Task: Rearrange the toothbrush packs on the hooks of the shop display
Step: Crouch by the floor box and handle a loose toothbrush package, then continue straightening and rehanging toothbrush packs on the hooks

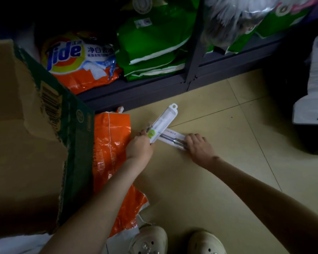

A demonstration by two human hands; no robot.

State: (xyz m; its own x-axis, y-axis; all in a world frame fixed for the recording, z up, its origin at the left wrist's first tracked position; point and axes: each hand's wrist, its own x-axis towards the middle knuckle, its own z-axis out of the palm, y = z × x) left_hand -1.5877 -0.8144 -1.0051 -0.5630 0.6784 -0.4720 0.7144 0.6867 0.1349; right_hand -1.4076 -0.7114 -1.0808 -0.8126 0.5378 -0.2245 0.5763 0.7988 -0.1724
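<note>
Head view, low over the tiled floor (209, 180): 2 toothbrush packs cross between the hands. Left hand (139, 145) grips the lower end of the white pack (166, 119), its hang tab pointing toward the shelf (136, 92) — right hand (198, 145) curls its fingers over the end of the flat pack (173, 135) lying on the tiles, near an orange bag (110, 143).

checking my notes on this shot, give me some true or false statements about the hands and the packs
1. The left hand grips a white toothbrush pack at its lower end. True.
2. The right hand is empty. False: it holds the end of a second pack lying flat on the floor.
3. The Tide bag lies on the bottom shelf. True.
4. The cardboard box stands at the person's right. False: it is at the left.
</note>
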